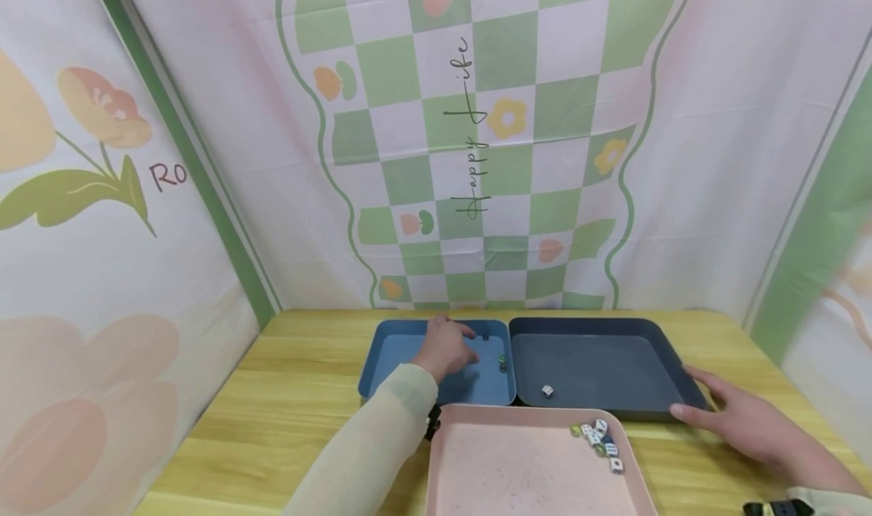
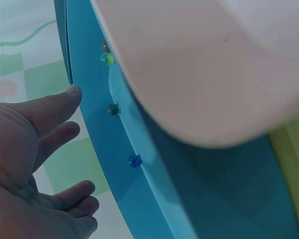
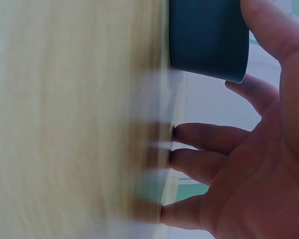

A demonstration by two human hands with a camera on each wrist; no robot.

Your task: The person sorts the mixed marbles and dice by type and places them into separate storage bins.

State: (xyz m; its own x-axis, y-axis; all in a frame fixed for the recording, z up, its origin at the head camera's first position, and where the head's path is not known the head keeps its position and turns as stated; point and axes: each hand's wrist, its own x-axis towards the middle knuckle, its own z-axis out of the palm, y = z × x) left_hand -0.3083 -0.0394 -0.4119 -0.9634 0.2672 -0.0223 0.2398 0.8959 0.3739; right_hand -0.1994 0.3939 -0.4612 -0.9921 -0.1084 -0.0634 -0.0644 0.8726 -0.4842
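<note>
My left hand (image 1: 446,347) hovers over the blue tray (image 1: 368,368), its fingers loosely bent with nothing visible between them. Along that tray's side lie several glass marbles, among them a blue marble (image 2: 134,161), a dark marble (image 2: 113,109) and a yellow-green marble (image 2: 107,59). My right hand (image 1: 739,418) holds the near right corner of the dark grey tray (image 1: 599,357) between thumb and index finger. Its other fingers (image 3: 204,137) spread toward the tabletop. One white die (image 1: 548,390) sits near the dark tray's front edge.
A pink tray (image 1: 511,463) stands in front of the other two. White dice (image 1: 594,437) and a few marbles cluster in its far right corner. All three trays rest on a wooden table (image 1: 232,418). Behind hangs a printed curtain (image 1: 477,160).
</note>
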